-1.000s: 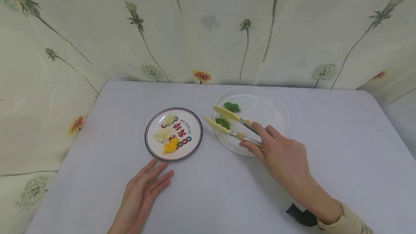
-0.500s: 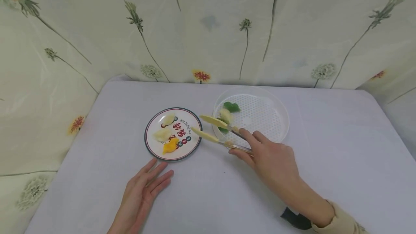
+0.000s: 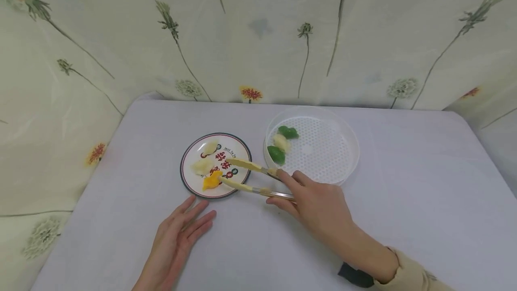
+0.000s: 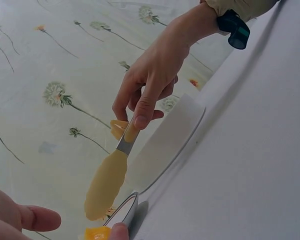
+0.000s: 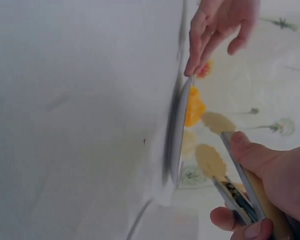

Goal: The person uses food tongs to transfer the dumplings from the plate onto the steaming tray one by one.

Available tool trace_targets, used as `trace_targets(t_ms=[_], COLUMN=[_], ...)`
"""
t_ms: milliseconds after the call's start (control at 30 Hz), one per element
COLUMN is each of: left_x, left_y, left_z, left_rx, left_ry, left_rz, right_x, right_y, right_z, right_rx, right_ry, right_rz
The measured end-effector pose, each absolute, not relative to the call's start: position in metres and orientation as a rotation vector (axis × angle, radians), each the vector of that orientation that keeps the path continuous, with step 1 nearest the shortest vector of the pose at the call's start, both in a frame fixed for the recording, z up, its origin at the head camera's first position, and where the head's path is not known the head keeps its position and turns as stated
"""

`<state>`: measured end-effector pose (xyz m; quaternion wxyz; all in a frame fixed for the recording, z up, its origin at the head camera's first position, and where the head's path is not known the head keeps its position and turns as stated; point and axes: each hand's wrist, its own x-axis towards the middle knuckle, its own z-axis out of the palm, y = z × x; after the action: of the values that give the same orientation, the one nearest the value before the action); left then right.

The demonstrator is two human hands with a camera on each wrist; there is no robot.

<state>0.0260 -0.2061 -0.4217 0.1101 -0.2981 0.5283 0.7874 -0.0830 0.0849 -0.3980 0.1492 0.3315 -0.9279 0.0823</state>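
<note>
My right hand point(image 3: 317, 205) grips a pair of tongs point(image 3: 244, 164) with pale yellow tips and metal arms. The tips stand apart over the right half of a round plate point(image 3: 243, 147), one of them close beside an orange dumpling point(image 3: 212, 181). Two whitish dumplings point(image 3: 202, 167) lie behind it on the plate. With fingers extended, my left hand point(image 3: 175, 239) has its fingertips right at the plate's near rim. In the right wrist view, the tongs' tips hang beside the orange dumpling point(image 5: 194, 107). Nothing shows between the tips.
A white round steamer tray point(image 3: 352, 147) with a perforated bottom stands right of the plate. At its left side lie two green dumplings point(image 3: 276, 155) and a pale one point(image 3: 281, 143). A flowered curtain point(image 3: 266, 48) hangs behind the white-covered table point(image 3: 424, 183).
My right hand has carried the parted tongs left and nearer, from over the steamer tray to over the plate. The pale dumpling stays in the tray. My left hand has held still.
</note>
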Motion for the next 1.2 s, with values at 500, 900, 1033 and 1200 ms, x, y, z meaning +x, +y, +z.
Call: trace_targets(t_ms=[500,900,1033,1200], left_x=[0.026,0.027,0.027,0.027], left_y=[-0.204,-0.204,-0.205,-0.204], left_z=[-0.424,-0.423,-0.422,-0.421], left_rx=[-0.867,-0.843,-0.842,-0.853], left_ry=[1.549,1.555,1.559,1.555], left_rz=[2.337,2.348,2.343,2.335], right_x=[-0.079,-0.071,-0.069,-0.069], right_y=[0.07,0.056,0.053,0.052], right_z=[-0.409,-0.417,-0.418,-0.418], right_rx=[1.036,1.021,1.011,1.016], right_ry=[-2.579,-2.599,-2.597,-2.609], right_rz=[0.277,0.213,0.23,0.236])
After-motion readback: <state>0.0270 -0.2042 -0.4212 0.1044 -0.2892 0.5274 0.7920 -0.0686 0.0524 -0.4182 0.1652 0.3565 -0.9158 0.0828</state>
